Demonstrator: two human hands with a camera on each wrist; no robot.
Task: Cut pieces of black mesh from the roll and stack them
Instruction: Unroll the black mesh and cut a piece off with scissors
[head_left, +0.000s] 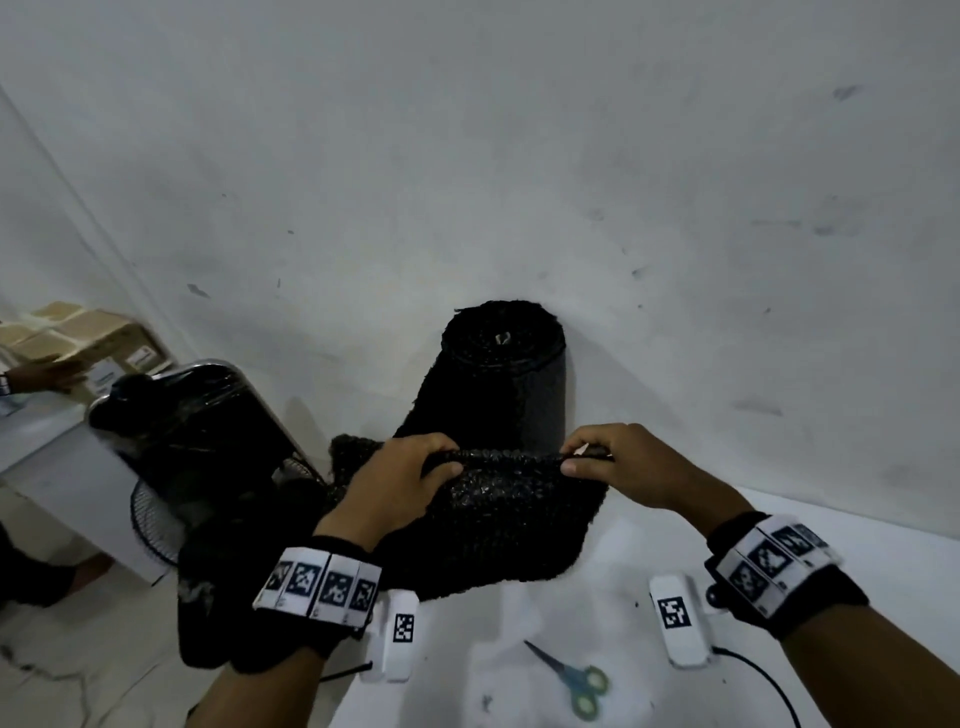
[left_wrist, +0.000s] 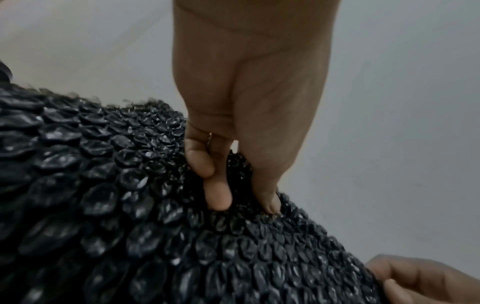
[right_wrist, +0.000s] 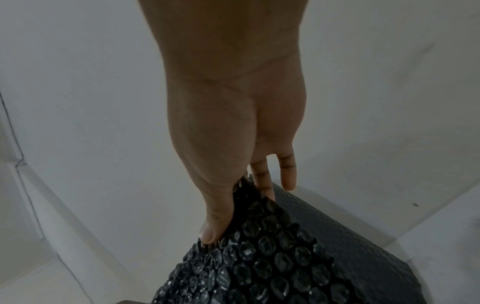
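A roll of black mesh (head_left: 501, 384) stands upright against the white wall. In front of it I hold up a piece of black bubbly mesh (head_left: 488, 514) by its top edge. My left hand (head_left: 415, 467) pinches the left part of that edge, thumb on the near side; its fingers (left_wrist: 218, 197) dig into the mesh (left_wrist: 130, 205). My right hand (head_left: 597, 457) pinches the right corner; its thumb (right_wrist: 213, 232) presses on the mesh (right_wrist: 259, 267). Green-handled scissors (head_left: 571, 680) lie on the white table below.
A black fan (head_left: 197, 441) stands at the left beside a white surface (head_left: 47, 441) where another person's hand (head_left: 47, 376) rests by cardboard boxes (head_left: 93, 338). A dark heap (head_left: 223, 587) lies under my left wrist. A black cable (head_left: 763, 680) runs at the right.
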